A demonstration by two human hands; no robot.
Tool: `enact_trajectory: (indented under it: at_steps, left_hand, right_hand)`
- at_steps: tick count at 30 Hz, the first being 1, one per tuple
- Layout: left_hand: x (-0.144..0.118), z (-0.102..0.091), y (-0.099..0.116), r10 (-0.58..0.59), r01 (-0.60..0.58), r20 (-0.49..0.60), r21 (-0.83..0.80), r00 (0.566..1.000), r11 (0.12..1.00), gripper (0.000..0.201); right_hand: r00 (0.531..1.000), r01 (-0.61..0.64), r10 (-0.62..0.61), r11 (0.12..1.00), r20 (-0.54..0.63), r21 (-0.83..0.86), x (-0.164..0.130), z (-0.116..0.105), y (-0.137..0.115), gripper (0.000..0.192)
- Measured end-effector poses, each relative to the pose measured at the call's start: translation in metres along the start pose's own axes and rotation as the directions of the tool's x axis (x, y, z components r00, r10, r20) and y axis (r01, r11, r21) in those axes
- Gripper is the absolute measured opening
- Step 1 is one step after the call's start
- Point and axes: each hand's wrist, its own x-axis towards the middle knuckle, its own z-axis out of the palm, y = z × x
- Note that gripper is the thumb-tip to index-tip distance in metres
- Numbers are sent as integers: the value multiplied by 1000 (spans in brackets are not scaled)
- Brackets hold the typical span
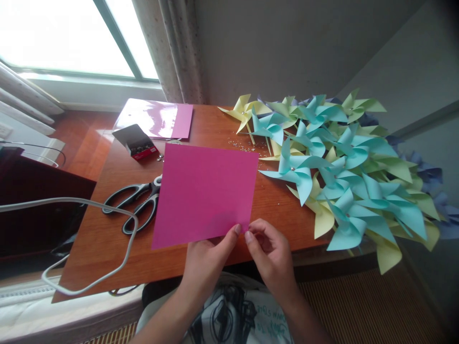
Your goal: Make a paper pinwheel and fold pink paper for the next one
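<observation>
A flat square sheet of pink paper [208, 193] is held up over the table's near side, slightly tilted. My left hand [211, 251] grips its lower edge, thumb on top and the other fingers hidden beneath. At the lower right corner, my right hand [268, 246] pinches the paper between thumb and forefinger. Left of the sheet lie scissors [141, 198] with black and grey handles; the paper covers their blades. Behind them stands a small open red box [143, 152] with small metal pieces [160, 156] beside it.
Many blue, yellow and green paper pinwheels [347, 162] are heaped along the table's right side. Tiny bits [244, 145] are scattered near them. A glossy pack of pink paper [182, 122] lies at the back left. A white cable [132, 239] loops over the table's [96, 253] left end.
</observation>
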Motion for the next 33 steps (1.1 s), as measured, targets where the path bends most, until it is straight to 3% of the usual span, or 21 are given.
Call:
enact_trajectory:
  at_steps: [12, 21, 24, 33]
  left_hand:
    - [1, 1, 5, 17, -17, 8, 60, 1000, 998, 24]
    - [-5, 6, -2, 118, -94, -85, 248, 989, 964, 20]
    - [-2, 4, -2, 104, -86, -69, 221, 992, 972, 21]
    - [5, -4, -5, -8, 7, 10, 53, 1000, 999, 30]
  right_hand:
    - [1000, 25, -25, 998, 12, -55, 2, -2, -2, 12]
    - [991, -76, 59, 988, -123, -138, 7, 4, -10, 15]
    - [996, -67, 59, 990, -66, -127, 7, 2, -13, 12]
    - [994, -77, 68, 991, 80, 111, 7, -6, -15, 20]
